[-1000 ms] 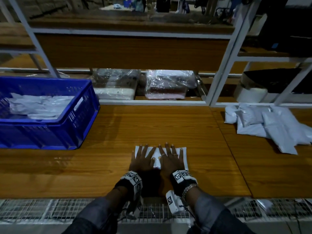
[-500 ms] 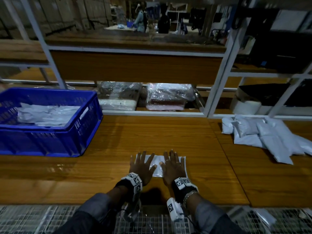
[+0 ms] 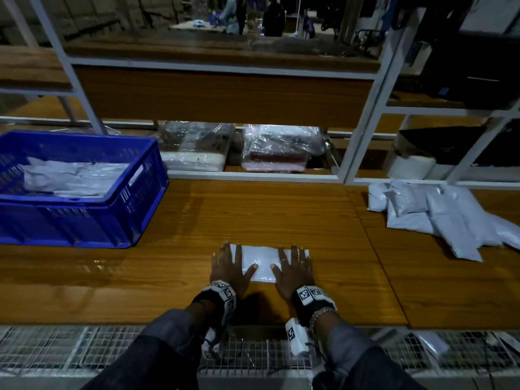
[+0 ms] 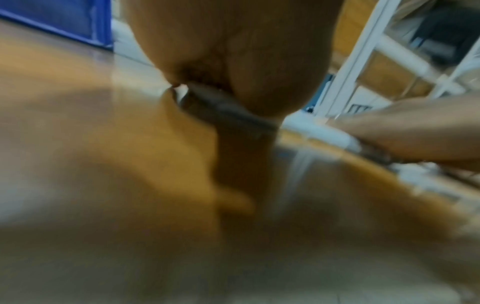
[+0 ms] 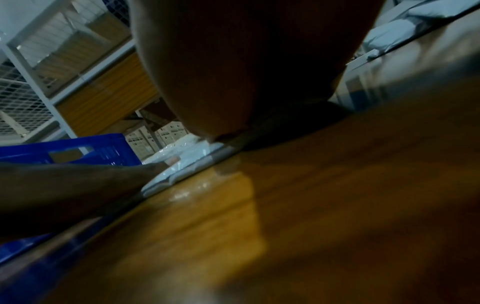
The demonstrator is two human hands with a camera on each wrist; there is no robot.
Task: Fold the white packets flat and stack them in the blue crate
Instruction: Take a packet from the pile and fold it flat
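Note:
A folded white packet (image 3: pixel 261 261) lies flat on the wooden table near its front edge. My left hand (image 3: pixel 229 263) presses its left end with straight, spread fingers. My right hand (image 3: pixel 292 264) presses its right end the same way. The middle of the packet shows between the two thumbs. The blue crate (image 3: pixel 84 218) stands at the far left and holds several folded white packets (image 3: pixel 73 175). A loose pile of white packets (image 3: pixel 439 212) lies at the right. In the right wrist view the packet edge (image 5: pixel 182 170) shows under my palm; the left wrist view is blurred.
White shelf uprights (image 3: pixel 365 130) and a wooden panel rise behind the table. Clear-wrapped bundles (image 3: pixel 281 147) sit on the low shelf behind. A wire mesh ledge (image 3: pixel 70 347) runs along the table's near edge. Bare wood (image 3: pixel 253 209) lies between crate and pile.
Both hands have slid apart along the packet, from side by side at its middle to its two ends. The camera has tilted, so the scene sits lower in view.

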